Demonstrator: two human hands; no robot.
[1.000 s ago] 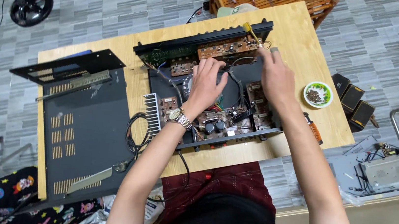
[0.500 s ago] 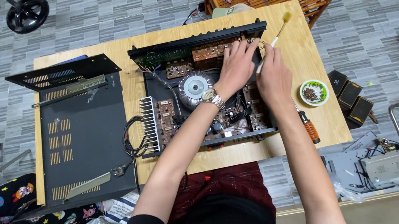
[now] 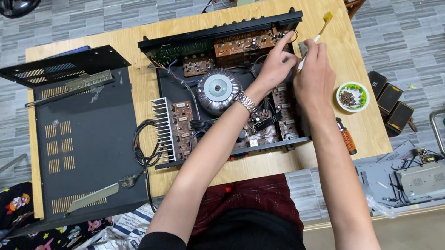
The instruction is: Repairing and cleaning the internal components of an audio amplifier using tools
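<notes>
The opened black audio amplifier chassis (image 3: 226,87) lies flat on the light wooden table (image 3: 131,49), its cover removed so that the circuit boards face upward and can be reached from above. The right hand (image 3: 314,77) holds a slim white-handled brush with a yellow end (image 3: 316,31); its fingers are closed around the lower handle, with the yellow end pointing up and away over the rear edge of the chassis. What the lower end of the brush meets is hidden by the hand. The left hand (image 3: 274,64), with a metal wristwatch (image 3: 245,103) on its wrist, rests at the rear right corner of the chassis, touching the right hand. Its fingers are curled together near the brown circuit board (image 3: 242,41); whether they pinch a part cannot be determined.

The round silver toroidal transformer (image 3: 218,89) sits mid-chassis, left of both hands. The black perforated metal cover (image 3: 85,143) lies set aside to the left, clear of the work area. A small green-rimmed bowl of dark small parts (image 3: 352,97) stands just right of the chassis, within reach of the right hand. An orange-handled tool (image 3: 346,137) lies near the table's right edge.
</notes>
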